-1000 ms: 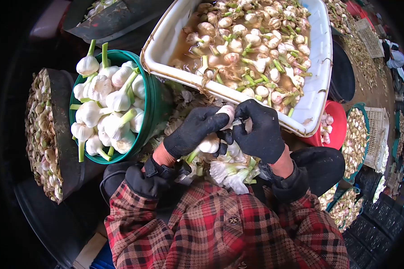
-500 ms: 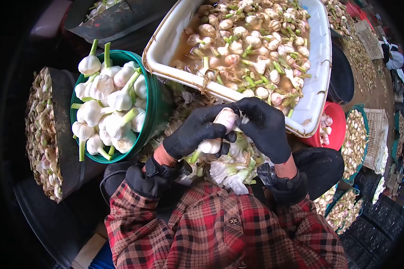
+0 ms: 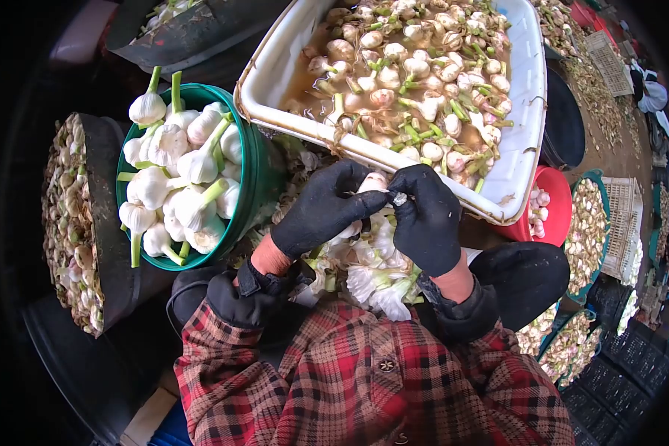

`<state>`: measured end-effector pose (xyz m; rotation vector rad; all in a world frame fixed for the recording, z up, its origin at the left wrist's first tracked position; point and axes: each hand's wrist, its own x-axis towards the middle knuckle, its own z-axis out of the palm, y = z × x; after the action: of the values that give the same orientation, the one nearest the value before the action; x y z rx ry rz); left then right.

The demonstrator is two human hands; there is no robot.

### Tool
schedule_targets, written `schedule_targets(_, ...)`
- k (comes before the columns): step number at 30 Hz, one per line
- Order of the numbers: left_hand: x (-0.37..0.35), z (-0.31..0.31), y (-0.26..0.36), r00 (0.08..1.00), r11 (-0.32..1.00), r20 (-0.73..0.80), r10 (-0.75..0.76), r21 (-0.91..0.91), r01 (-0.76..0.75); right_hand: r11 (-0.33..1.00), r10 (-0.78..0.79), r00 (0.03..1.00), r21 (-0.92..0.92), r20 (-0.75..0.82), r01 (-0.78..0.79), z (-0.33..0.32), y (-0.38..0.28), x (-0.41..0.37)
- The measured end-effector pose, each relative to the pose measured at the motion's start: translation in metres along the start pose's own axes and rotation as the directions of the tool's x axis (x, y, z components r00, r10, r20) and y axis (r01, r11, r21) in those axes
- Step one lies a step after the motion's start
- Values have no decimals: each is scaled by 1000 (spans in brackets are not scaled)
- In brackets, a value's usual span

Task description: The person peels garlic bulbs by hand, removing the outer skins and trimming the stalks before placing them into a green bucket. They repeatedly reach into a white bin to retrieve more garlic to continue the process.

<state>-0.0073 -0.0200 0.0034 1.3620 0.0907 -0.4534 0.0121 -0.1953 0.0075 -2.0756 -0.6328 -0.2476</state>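
My left hand [image 3: 323, 212], in a black glove, is closed around a garlic bulb [image 3: 373, 182], whose pinkish top shows above the thumb. Part of a second pale garlic piece [image 3: 351, 230] shows under the palm, mostly hidden by the fingers. At the bulb's right side my right hand [image 3: 427, 219], also gloved, is closed in a pinch on a small whitish scrap of garlic skin [image 3: 400, 198]. Loose peeled garlic skins [image 3: 375, 275] lie below both hands, over my lap.
A white tub [image 3: 334, 136] of brownish water and garlic bulbs stands ahead. To the left is a green bucket [image 3: 259, 175] of clean white bulbs with stems, beside a dark container [image 3: 108, 223] of garlic. A red bucket [image 3: 556, 215] and baskets of garlic stand at right.
The bulb has turned and sunk behind my left thumb, so less of it shows. My right hand has shifted slightly down and left, its fingers now pinched at the bulb's side.
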Motion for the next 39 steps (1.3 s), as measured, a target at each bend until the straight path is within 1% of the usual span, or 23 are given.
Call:
schedule_targets(1, -1, -1, 2, 995, 995, 5, -102, 18, 102, 1000, 0, 1000, 1, -1, 0, 1, 1, -2)
schedule_targets(2, -1, -2, 2, 995, 995, 5, -102, 19, 101, 999, 34, 999, 25, 3, -35, 2, 3, -4)
schedule_targets(4, -2, -2, -1, 1000, 986, 8, 3, 164, -4, 997, 67, 998, 49, 10, -68, 2, 4, -4)
schedule_targets(5, -3, -1, -3, 1000, 987, 7, 4, 163, -5, 983, 162, 987, 81, 24, -163, 0, 3, -3)
schedule_targets(6, -6, 0, -6, 988, 967, 67, 138, 208, -149, 960, 255, 966, 111, 40, -258, -1, 3, -2)
schedule_targets(7, -7, 0, -8, 955, 925, 131, 266, 244, -291, 960, 255, 966, 111, 40, -258, -2, 6, -2)
schedule_targets(9, -6, -1, -10, 956, 925, 114, 272, 244, -292, 886, 385, 909, 211, 159, -412, -7, 13, -1)
schedule_targets(12, -3, -4, -13, 968, 951, 84, 236, 185, -248, 859, 403, 900, 269, 166, -435, -13, 15, 1)
schedule_targets(13, -1, -5, -13, 971, 962, 56, 234, 129, -240, 752, 487, 847, 391, 215, -531, -15, 12, 2)
schedule_targets(14, 0, -7, -13, 973, 970, 29, 230, 74, -231, 751, 487, 847, 393, 213, -530, -16, 11, 3)
schedule_targets(16, 2, -8, -13, 970, 965, 27, 243, 95, -244, 834, 329, 900, 358, 288, -419, -18, 11, 2)
schedule_targets(19, 2, -6, -17, 981, 981, -49, 185, 75, -181, 891, 332, 910, 236, 248, -389, -17, 9, 0)
schedule_targets(20, 3, -5, -19, 972, 968, -55, 228, 121, -220, 913, 331, 918, 173, 218, -371, -17, 9, -1)
schedule_targets(24, 4, 1, -28, 906, 870, -87, 415, 330, -367, 892, 400, 889, 129, 225, -434, -20, 1, 3)
schedule_targets(25, 4, 1, -27, 906, 871, -88, 414, 329, -366, 884, 405, 882, 145, 239, -445, -20, 2, 3)
schedule_targets(27, 2, 1, -23, 875, 760, -32, 482, 513, -400, 876, 410, 876, 159, 255, -456, -20, 4, 3)
schedule_targets(31, 2, -4, -29, 858, 731, -19, 513, 534, -425, 886, 406, 845, 78, 348, -458, -20, 7, 5)
schedule_targets(33, 3, -6, -26, 874, 819, 8, 487, 345, -459, 899, 389, 847, 52, 362, -435, -21, 13, 3)
schedule_targets(34, 2, -7, -24, 873, 818, 9, 487, 345, -460, 811, 464, 808, 194, 362, -552, -20, 16, 1)
schedule_targets(35, 1, -8, -22, 909, 881, 44, 414, 233, -412, 690, 531, 760, 330, 374, -644, -21, 18, 1)
schedule_targets(37, 0, -8, -18, 948, 948, 89, 305, 63, -311, 681, 557, 764, 347, 326, -645, -27, 22, 2)
schedule_targets(38, -2, -9, -15, 948, 948, 89, 305, 62, -311, 672, 585, 762, 360, 278, -647, -31, 24, 2)
schedule_targets(39, -5, -10, -11, 977, 979, 68, 201, -39, -199, 716, 590, 773, 291, 233, -634, -36, 23, 4)
